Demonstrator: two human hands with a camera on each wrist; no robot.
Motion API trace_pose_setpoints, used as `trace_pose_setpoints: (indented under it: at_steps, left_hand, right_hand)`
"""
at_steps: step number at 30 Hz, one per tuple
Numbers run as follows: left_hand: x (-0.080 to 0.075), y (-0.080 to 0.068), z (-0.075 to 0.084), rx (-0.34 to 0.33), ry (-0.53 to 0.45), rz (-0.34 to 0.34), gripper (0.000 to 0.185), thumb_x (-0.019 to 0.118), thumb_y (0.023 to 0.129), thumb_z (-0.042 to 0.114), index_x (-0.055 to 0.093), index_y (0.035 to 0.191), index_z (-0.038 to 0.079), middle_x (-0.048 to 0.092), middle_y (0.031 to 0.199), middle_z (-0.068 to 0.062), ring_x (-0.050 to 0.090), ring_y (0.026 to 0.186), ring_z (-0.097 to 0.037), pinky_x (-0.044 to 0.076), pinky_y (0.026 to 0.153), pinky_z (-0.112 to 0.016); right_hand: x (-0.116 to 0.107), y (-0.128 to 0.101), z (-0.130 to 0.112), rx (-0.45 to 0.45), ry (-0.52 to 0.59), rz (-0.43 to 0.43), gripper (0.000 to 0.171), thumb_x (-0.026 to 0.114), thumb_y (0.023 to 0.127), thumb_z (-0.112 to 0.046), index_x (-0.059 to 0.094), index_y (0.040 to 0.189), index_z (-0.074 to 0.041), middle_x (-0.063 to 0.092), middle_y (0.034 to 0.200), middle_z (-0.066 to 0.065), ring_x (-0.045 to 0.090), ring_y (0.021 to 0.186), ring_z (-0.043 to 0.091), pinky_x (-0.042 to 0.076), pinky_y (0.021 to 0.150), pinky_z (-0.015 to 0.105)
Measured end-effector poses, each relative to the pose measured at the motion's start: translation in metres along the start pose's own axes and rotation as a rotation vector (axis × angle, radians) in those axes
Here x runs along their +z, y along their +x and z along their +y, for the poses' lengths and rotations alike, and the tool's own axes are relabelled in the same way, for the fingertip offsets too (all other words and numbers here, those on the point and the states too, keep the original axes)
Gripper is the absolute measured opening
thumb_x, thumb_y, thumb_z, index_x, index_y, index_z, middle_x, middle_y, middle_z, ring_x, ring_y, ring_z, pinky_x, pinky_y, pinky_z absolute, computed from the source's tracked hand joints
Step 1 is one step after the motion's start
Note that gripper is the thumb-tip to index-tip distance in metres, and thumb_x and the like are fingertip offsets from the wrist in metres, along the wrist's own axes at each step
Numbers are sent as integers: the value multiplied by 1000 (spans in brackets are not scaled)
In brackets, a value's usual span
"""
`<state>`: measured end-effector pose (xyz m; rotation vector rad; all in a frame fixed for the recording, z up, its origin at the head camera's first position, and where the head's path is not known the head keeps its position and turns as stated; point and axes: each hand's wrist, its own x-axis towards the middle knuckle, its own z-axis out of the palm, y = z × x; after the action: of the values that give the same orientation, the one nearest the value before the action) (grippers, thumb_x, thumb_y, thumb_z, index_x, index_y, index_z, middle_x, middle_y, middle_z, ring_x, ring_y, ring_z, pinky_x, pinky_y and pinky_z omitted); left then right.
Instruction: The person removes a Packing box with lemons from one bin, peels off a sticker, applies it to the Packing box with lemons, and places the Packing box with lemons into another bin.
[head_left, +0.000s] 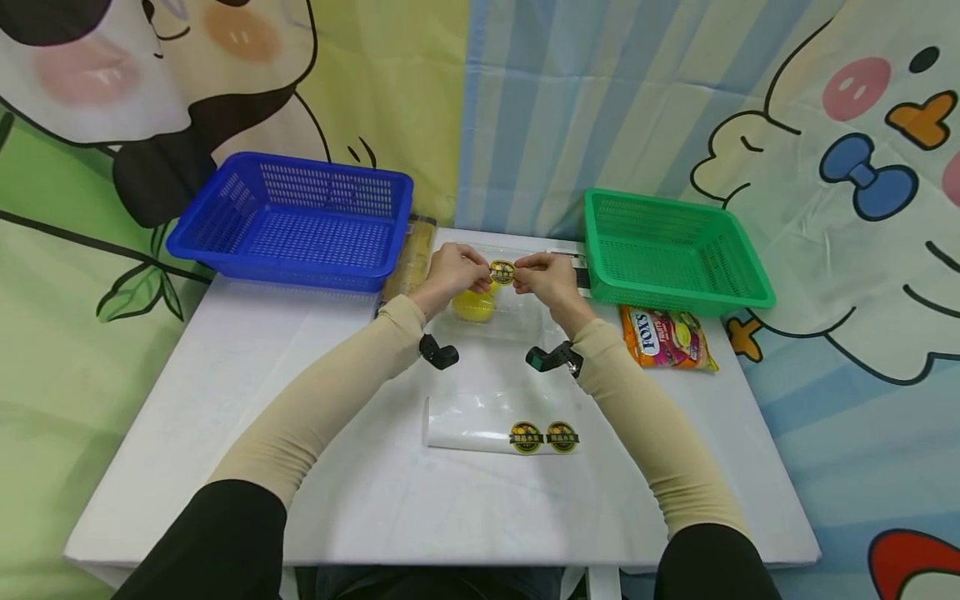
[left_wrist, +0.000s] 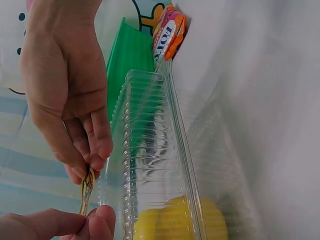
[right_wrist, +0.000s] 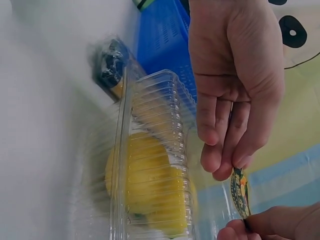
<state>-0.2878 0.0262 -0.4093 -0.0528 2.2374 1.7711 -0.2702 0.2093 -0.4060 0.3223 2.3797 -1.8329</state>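
Round sticker [head_left: 502, 272] held taut btwn both hands, above the clear plastic clamshell box [head_left: 491, 312] that sits on the white surface [head_left: 300, 400] btwn the blue basket [head_left: 296, 218] and green basket [head_left: 667, 250]. Left hand [head_left: 453, 271] pinches the sticker's left edge, thumb and fingertips curled onto it; right hand [head_left: 543, 277] pinches the right edge the same way. Each hand grips only the sticker, nothing else. Sticker is edge-on in both wrist views, hanging just off the box's ribbed wall and not touching it as far as I can tell (gap visible in right wrist view, sticker [right_wrist: 240, 192] vs box [right_wrist: 150, 165]). Key relation: box lies directly below and slightly toward the person from the sticker; its long axis runs roughly away from the person, while the sticker is stretched left-right across it. Both hands abt equally near the lid, neither favoured. Yellow fruit [right_wrist: 142, 182] inside box, at the near end per head view. Judgement: sticker would need to go down onto the lid top, staying centred over the box width. Elsewhere: backing sheet w/ two more stickers [head_left: 543, 437] lies nearer the person; candy bag [head_left: 666, 336] just beside the green basket.
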Motion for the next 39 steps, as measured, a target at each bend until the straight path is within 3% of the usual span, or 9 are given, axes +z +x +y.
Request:
trace_pose_setpoints:
  at_steps: [8, 12, 17, 26, 39]
  left_hand:
    - [-1, 5, -1, 6, 102, -16, 8, 69, 99, 8, 73, 101, 2, 78, 92, -16, 76, 76, -23, 65, 77, -37]
    - [0, 8, -2, 30, 171, 0, 5, 70, 96, 7, 74, 97, 3, 78, 90, -15, 76, 76, -23, 65, 75, -36]
    - [0, 11, -2, 45, 250, 20, 5, 71, 95, 9, 74, 92, 5, 77, 86, -12, 75, 75, -22, 65, 78, -39]
    - [2, 12, -1, 59, 288, 19, 4, 72, 94, 9, 73, 93, 4, 77, 86, -13, 74, 73, -22, 64, 73, -35]
    - [4, 10, -1, 92, 306, 18, 6, 71, 94, 8, 73, 91, 4, 77, 85, -14, 75, 76, -26, 64, 72, -39]
  right_hand:
    - [5, 4, 0, 14, -153, 54, 17, 71, 98, -9, 76, 114, -4, 76, 104, 13, 72, 91, 27, 61, 79, 33]
    - [8, 5, -1, 12, -237, 83, 16, 73, 97, -13, 77, 112, -9, 76, 109, 11, 68, 94, 23, 53, 78, 32]
    - [10, 6, 2, -24, -281, 109, 15, 75, 95, -12, 78, 109, -8, 77, 108, 12, 69, 98, 23, 54, 80, 33]
    - [12, 8, 8, -138, -396, 151, 14, 74, 93, -10, 79, 105, -6, 77, 102, 12, 69, 88, 21, 51, 69, 26]
    - [13, 7, 9, -160, -455, 142, 16, 73, 95, -11, 79, 108, -6, 77, 103, 12, 70, 92, 24, 57, 76, 31]
